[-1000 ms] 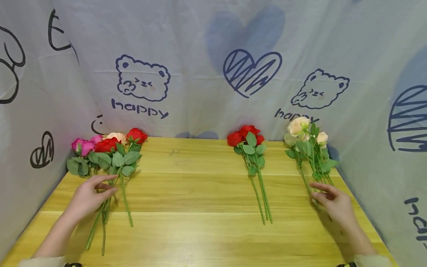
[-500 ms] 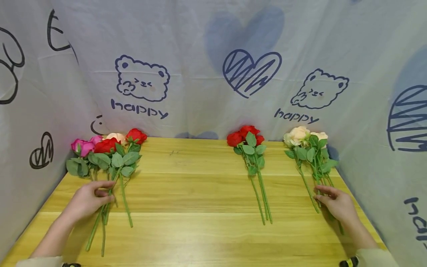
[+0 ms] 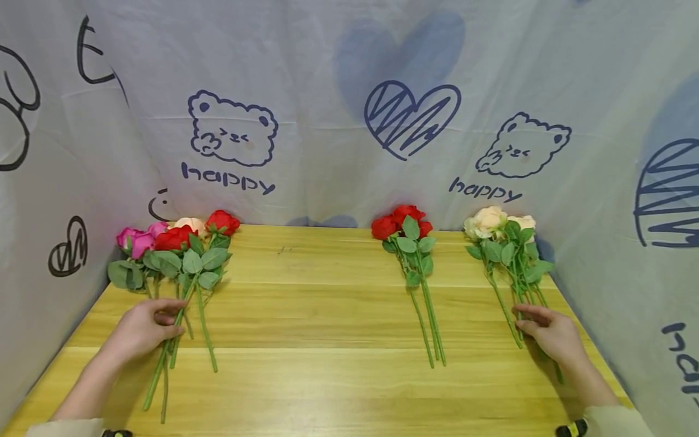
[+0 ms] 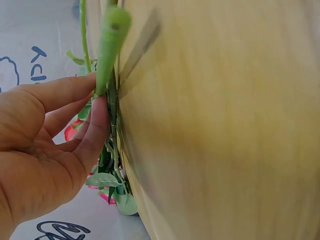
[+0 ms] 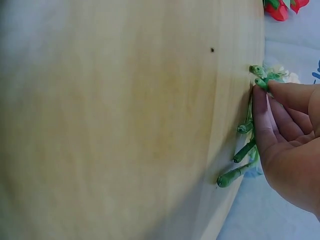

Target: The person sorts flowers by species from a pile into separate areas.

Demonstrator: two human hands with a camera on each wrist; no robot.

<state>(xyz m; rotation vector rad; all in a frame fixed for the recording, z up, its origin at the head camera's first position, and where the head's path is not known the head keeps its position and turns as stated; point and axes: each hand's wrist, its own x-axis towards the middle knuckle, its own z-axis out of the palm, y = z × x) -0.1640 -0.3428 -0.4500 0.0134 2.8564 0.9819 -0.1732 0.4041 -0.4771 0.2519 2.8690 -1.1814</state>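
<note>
At the left, a mixed bunch of roses in pink, red and peach (image 3: 175, 237) lies on the wooden table. My left hand (image 3: 141, 328) pinches one green rose stem (image 4: 111, 47) between thumb and index finger, below the leaves; other stems lie beside it. Which bloom tops this stem is hard to tell, though it slants toward the right-hand red rose (image 3: 222, 222). On the right lie several cream roses (image 3: 488, 223). Thumb and index finger of my right hand (image 3: 554, 335) pinch a cream rose's stem (image 5: 260, 83); more stem ends show beside it in the right wrist view.
Red roses (image 3: 401, 222) with long stems lie right of the middle, against the back curtain (image 3: 327, 152). The curtain, printed with bears and hearts, closes in the table (image 3: 306, 315) at the back and both sides.
The raised cream rose has come down among the other cream ones, my right hand still on its stem. My left hand has lowered and taken a rose stem, whose end shifts slightly.
</note>
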